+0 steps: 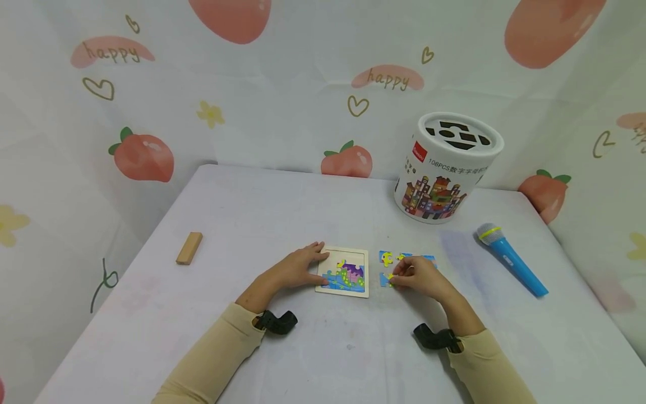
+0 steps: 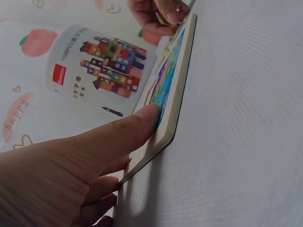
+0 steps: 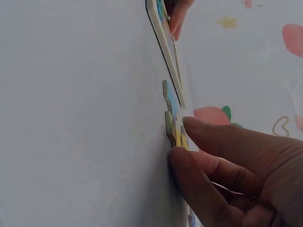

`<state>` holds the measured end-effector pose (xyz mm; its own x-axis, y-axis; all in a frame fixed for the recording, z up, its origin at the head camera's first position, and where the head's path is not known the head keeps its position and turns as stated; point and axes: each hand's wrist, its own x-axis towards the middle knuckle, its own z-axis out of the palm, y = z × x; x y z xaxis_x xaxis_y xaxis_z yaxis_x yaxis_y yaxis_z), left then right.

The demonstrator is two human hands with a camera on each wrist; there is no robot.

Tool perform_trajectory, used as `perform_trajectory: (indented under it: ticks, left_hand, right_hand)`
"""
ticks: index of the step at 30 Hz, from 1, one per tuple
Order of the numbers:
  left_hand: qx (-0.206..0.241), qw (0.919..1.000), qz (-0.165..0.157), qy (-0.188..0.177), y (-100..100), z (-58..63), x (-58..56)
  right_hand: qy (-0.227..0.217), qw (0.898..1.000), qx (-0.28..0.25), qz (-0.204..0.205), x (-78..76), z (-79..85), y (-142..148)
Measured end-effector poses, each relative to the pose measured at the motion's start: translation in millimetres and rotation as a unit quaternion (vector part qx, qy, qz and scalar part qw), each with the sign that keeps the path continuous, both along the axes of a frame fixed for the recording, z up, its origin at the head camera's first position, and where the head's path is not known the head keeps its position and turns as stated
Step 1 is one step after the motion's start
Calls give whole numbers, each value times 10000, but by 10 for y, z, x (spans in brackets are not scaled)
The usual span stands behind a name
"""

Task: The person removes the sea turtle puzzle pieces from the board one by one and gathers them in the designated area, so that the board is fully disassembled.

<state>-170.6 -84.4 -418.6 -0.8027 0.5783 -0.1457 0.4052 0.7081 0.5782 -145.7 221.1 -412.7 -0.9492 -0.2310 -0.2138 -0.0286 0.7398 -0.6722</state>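
A square wooden jigsaw puzzle board (image 1: 342, 294) lies flat on the table, with blue, purple and pink pieces filling part of it. My left hand (image 1: 294, 268) rests on its left side, fingers spread. In the left wrist view the thumb (image 2: 142, 119) presses on the face near the edge, while the other fingers touch the border. Right of the board, my right hand (image 1: 421, 276) pinches a small yellow-and-blue puzzle piece (image 3: 169, 124) between thumb and forefinger, low over the table. Another puzzle piece (image 1: 386, 258) lies just behind; more are partly hidden by this hand.
Behind the pieces stands a white printed bucket (image 1: 438, 174) with a slotted lid. A blue toy microphone (image 1: 515, 262) lies at the right, and a wooden block (image 1: 189, 248) at the left. A patterned cloth (image 1: 282, 112) hangs along the table's back edge.
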Motion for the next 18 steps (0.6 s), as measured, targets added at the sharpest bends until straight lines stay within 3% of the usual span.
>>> perform_trajectory:
  ticks: [12,18]
  left_hand:
    - [-94,9998,5,174,7,85,51]
    - [-184,9993,-253,211,54,128,153]
  right_hand:
    - [211,9995,33,217,-55,117,-100]
    - [297,9984,-108,465,-105,146,-190]
